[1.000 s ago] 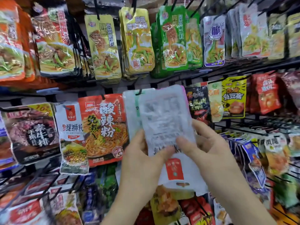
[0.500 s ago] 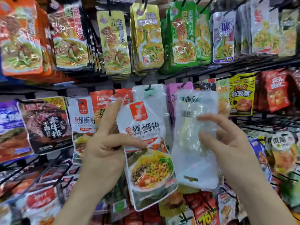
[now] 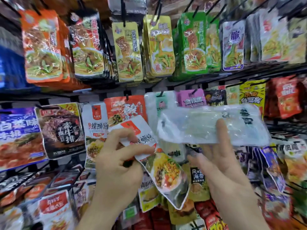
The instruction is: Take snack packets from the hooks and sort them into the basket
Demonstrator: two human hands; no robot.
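Two packets were found off the hooks (image 3: 123, 12) and in hand. Compared with the views of a second and half a second before, a separation was recorded: the pair, formerly stacked and held upright by both hands, had been parted, one to each hand. The white noodle packet (image 3: 166, 170) was held in the left hand (image 3: 119, 165), whose grip was closed round its upper part with the thumb laid across the face. The packet had been tipped so that its lower end pointed toward 5 o'clock. The clear packet (image 3: 212, 127) had been turned from upright to lie crosswise, from 9 to 3 o'clock. It was pinched in the grip of the right hand (image 3: 222, 165), one digit pressed on its front and the others passing beneath. Both were located at the centre of view, before the middle row of hanging stock. The basket was not in view. It was judged that separation had been completed and that placement of each packet remained.
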